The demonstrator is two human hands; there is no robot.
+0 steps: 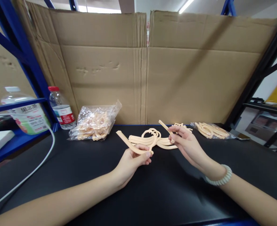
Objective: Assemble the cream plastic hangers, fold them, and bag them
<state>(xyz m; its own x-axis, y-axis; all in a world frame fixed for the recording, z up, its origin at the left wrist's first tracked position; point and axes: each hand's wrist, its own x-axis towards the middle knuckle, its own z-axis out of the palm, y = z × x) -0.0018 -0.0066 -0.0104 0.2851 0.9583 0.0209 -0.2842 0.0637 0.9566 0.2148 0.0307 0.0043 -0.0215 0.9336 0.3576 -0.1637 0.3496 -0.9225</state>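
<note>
The left fingers [146, 154] are pinching one end of a curved beige strip [129, 144], with the thumb lying on top and the other fingertips curling beneath. From this pinch the strip is running up and to the left, so its long axis is lying diagonal to the near table [82, 179] edge. Its free end is hanging clear of the surface. The left hand [132, 163] is hovering just in front of the pile [152, 140] of like strips, and a loop of the pile is reaching down to the pinch point. It cannot be told whether that loop is touching. The right fingers [177, 129] are closing on a second strip [164, 126], gripping its lower part while its free end is pointing up and left toward the cardboard [176, 78]. The right hand [187, 144], with a bracelet [219, 177] on its wrist, is sitting just right of the pile, palm turned inward. The two held strips are lying near each other but apart, with the pile between and slightly behind them. The left hand is the nearer one to the pile's front loop. Further out, a bag [95, 124] of strips is resting at the left near a bottle [62, 108], and a second bag [211, 130] is lying at the right. A white cable [35, 168] is crossing the left of the table.
</note>
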